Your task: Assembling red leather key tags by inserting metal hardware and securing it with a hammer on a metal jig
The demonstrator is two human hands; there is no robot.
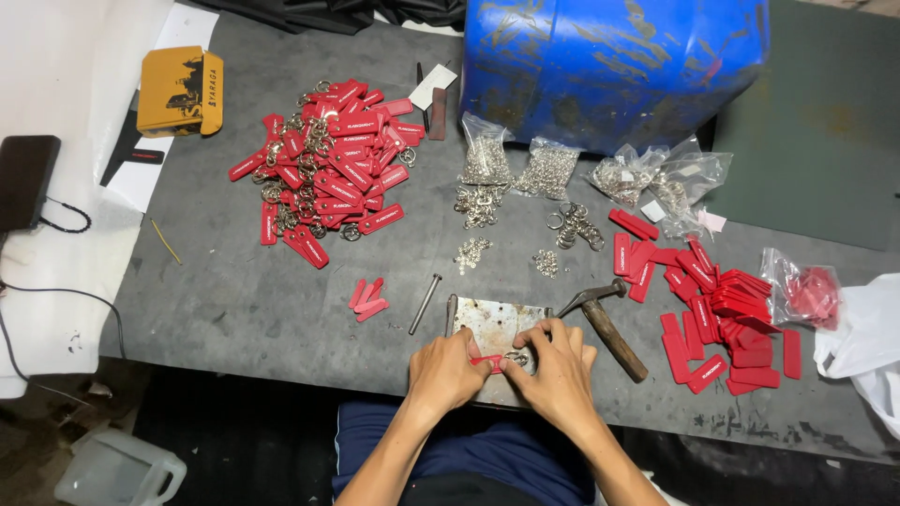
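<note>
Left hand (445,370), right hand (555,370): both at near tabletop (234,309) edge, fingers of each pinched shut on 1 red tag (488,362) with metal ring (516,358), over steel plate (492,328). Hammer (605,323) just right of plate. Finished tag heap (328,169) far left; loose tag stack (727,323) right; ring bags (516,169) beyond.

Tag: a small flat red tag (487,362) lay flat on my worn metal plate (487,323), at the table's near edge.
Ring: a silver ring (517,358) sat at its right end (details too small).
</note>
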